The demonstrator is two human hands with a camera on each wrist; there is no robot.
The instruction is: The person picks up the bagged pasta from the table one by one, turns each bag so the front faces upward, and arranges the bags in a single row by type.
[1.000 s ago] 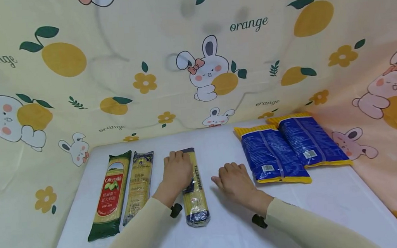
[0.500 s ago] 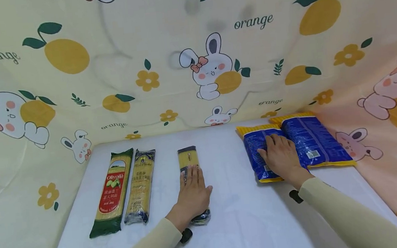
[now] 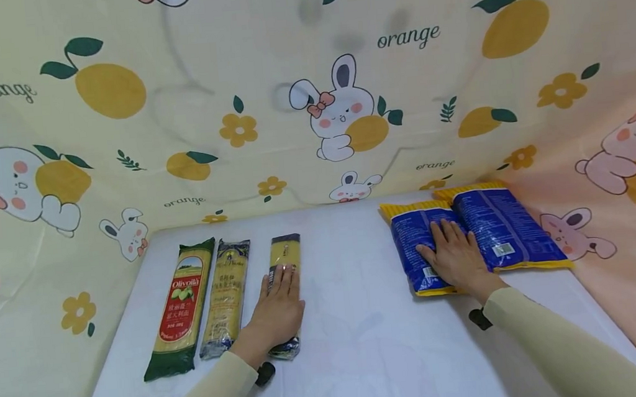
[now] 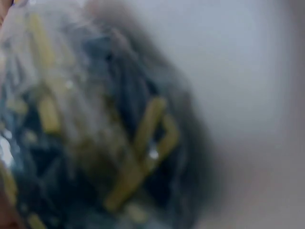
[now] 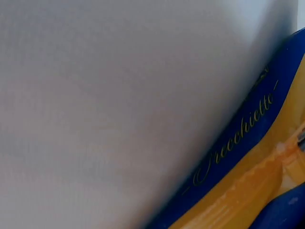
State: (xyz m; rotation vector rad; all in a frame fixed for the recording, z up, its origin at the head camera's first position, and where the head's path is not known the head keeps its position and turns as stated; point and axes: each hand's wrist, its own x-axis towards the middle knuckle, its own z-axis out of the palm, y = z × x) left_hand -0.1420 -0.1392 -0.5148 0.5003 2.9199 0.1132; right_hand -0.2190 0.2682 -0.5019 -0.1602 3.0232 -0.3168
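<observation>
Rabbit-printed cloth (image 3: 263,72) backs the white tabletop (image 3: 376,368). We see the left hand (image 3: 278,310), straight-fingered, on a slim pasta pack (image 3: 286,252) toward the left edge, the right hand (image 3: 458,258) likewise on a blue bag (image 3: 413,234) near the far right corner.

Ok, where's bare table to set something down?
The table is bare between the yellow pack under the left hand and the blue bag under the right hand, and between the sleeves. Crowded: left, where the Olivoilà pack nearly touches the middle pack; right, where a second blue bag adjoins.
</observation>
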